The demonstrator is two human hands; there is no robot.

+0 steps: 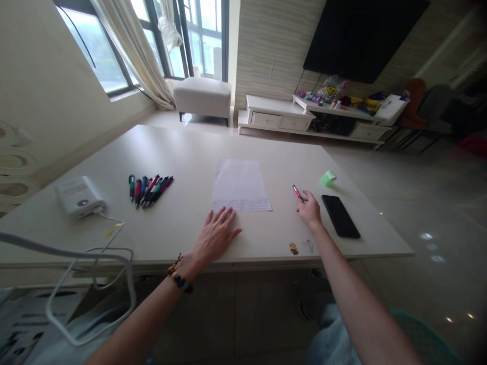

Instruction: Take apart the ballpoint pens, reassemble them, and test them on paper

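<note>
Beside phone, pen in hand.

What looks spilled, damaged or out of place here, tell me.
Nothing looks spilled or damaged. The white cable sprawls in loose loops over the near left edge of the table and might snag. The pens lie in an uneven cluster.

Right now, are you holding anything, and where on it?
The right hand holds a red pen by its near end; the left hand holds nothing.

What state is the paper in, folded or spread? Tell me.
Spread: the paper lies flat on the table, no part visibly folded over.
</note>
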